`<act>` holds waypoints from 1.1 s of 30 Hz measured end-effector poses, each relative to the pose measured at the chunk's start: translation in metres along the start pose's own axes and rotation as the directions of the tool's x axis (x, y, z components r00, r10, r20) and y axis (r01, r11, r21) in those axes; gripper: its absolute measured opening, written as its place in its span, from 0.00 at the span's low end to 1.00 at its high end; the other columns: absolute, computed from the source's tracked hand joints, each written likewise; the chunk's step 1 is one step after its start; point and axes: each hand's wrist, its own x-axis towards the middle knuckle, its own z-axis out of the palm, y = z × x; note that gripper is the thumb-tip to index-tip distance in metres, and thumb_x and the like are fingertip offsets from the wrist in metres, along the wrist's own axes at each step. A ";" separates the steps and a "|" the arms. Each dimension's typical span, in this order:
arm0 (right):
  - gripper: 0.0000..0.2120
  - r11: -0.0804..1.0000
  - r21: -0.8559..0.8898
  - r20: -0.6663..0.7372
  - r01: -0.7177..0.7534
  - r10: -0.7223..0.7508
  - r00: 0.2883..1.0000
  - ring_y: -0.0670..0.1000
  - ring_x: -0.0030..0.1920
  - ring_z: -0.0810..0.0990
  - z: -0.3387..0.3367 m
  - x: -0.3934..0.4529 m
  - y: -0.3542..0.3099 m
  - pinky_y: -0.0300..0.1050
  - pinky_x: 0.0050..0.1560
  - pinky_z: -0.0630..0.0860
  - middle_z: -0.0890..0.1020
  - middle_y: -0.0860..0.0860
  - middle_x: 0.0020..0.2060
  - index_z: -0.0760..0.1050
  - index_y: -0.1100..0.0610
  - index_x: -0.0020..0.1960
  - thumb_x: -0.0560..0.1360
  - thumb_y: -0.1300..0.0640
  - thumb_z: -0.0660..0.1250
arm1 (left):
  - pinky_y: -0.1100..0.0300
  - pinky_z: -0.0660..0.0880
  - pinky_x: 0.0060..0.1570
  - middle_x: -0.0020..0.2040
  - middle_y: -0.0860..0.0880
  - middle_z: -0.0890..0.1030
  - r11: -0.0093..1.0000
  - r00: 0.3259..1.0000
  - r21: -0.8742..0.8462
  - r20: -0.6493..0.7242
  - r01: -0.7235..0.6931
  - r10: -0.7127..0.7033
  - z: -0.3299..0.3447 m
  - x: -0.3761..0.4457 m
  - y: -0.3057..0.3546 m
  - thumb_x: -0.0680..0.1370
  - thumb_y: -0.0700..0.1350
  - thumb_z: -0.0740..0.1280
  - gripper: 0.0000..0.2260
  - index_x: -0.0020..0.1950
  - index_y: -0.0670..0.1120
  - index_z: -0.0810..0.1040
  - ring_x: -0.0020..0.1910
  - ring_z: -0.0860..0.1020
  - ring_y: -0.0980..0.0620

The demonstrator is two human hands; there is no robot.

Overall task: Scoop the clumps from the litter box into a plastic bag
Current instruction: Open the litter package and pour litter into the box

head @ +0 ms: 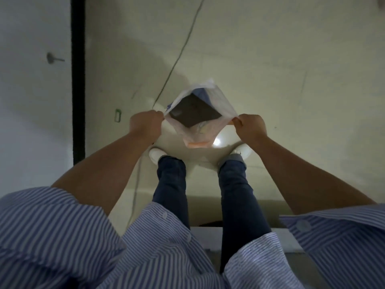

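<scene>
Bag point(216, 105), white plastic, hangs spread open above the pale floor point(270, 59) ahead of two white shoes point(156, 155), its rim pinched on one side by the left hand point(145, 126) and on the other by the right hand point(251, 128), with a black strip point(78, 80) running along the wall at left.
</scene>
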 end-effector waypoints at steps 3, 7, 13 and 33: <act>0.19 0.994 0.088 -0.037 -0.065 0.069 0.997 0.61 0.51 0.78 -0.015 0.003 0.075 0.42 0.41 0.63 0.80 0.63 0.50 0.74 0.68 0.54 0.81 0.56 0.50 | 0.55 0.73 0.51 0.58 0.40 0.76 0.995 0.999 0.084 0.004 -0.054 0.054 -0.026 0.028 0.077 0.79 0.36 0.55 0.13 0.61 0.39 0.73 0.56 0.77 0.42; 0.19 0.965 0.227 -0.039 -0.130 0.142 0.989 0.61 0.51 0.78 -0.036 0.000 0.177 0.42 0.40 0.63 0.80 0.64 0.50 0.74 0.69 0.53 0.81 0.56 0.50 | 0.53 0.73 0.52 0.59 0.40 0.77 0.972 0.993 0.207 -0.010 -0.111 0.116 -0.064 0.057 0.191 0.79 0.36 0.55 0.13 0.61 0.39 0.73 0.57 0.76 0.42; 0.25 0.879 0.393 -0.025 -0.270 0.304 0.952 0.61 0.53 0.77 -0.072 -0.016 0.336 0.41 0.43 0.62 0.79 0.64 0.52 0.75 0.68 0.53 0.80 0.50 0.47 | 0.55 0.72 0.54 0.61 0.42 0.75 0.882 0.957 0.378 0.041 -0.281 0.288 -0.122 0.105 0.382 0.79 0.36 0.55 0.14 0.63 0.41 0.73 0.59 0.75 0.42; 0.20 0.391 0.704 0.123 -0.592 0.754 0.645 0.62 0.51 0.78 -0.247 0.024 0.693 0.40 0.41 0.61 0.80 0.67 0.50 0.76 0.72 0.50 0.80 0.57 0.52 | 0.56 0.73 0.49 0.59 0.42 0.77 0.404 0.670 0.603 0.314 -0.688 0.673 -0.300 0.256 0.821 0.79 0.37 0.56 0.13 0.60 0.40 0.74 0.56 0.77 0.43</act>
